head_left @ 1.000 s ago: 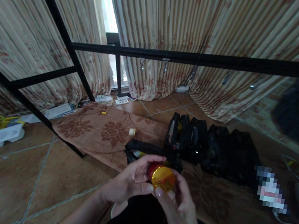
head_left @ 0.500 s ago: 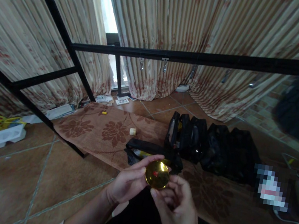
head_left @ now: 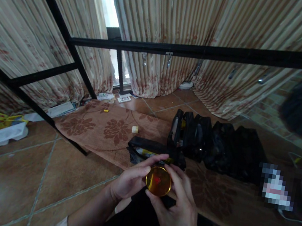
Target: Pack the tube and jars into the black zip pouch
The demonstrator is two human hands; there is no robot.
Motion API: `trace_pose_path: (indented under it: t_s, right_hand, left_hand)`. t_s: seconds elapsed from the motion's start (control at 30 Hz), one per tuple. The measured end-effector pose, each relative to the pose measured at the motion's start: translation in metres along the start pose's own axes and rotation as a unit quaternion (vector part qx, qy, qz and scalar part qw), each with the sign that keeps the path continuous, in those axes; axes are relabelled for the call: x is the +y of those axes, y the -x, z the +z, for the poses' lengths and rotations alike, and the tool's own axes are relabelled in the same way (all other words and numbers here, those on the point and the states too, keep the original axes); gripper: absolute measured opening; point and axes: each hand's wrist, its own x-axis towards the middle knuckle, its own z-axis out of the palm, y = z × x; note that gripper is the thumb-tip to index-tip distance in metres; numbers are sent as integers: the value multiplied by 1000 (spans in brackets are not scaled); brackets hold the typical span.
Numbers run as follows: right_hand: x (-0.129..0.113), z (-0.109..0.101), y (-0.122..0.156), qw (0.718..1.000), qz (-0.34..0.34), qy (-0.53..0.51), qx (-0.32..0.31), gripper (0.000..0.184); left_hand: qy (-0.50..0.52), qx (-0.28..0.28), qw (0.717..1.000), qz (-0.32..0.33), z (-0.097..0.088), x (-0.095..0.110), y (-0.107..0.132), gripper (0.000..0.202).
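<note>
Brown floral cloth over low desk, small yellow piece at its left part, then small cream cylinder, open black pouch just beyond the hands. Left hand, fingers part-curled, grips left rim of round gold-topped container, held up between both hands in front of the pouch, gold face toward camera; right hand, thumb and fingers bent around the right side, grips it too. Farther right, row of black bags on the cloth.
</note>
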Motion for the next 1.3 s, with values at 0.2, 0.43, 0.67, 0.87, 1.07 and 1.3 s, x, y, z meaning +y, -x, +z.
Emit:
trace_pose_path:
  t_s: [0.2, 0.43, 0.67, 0.87, 1.07, 1.3]
  right_hand:
    - [3, -1, 0, 1000, 3, -6, 0, 53]
    - [5, -2, 0, 1000, 20, -16, 0, 54]
    - [5, -2, -2, 999, 17, -29, 3, 54]
    - [3, -2, -3, 999, 29, -42, 5, 57]
    - [3, -1, -2, 997, 45, -57, -2, 58]
    - [5, 0, -2, 998, 34, -49, 2, 58]
  left_hand:
    - [-10, 7, 1000, 0, 4, -2, -2, 56]
    - [-33, 0, 999, 23, 3, -4, -4, 47]
    - [-45, 17, 998, 29, 5, -4, -6, 42]
    - [-52, 19, 998, 28, 7, -2, -6, 42]
    - [-46, 16, 998, 26, 5, -3, -6, 42]
    - [-85, 11, 996, 37, 1, -5, -6, 42]
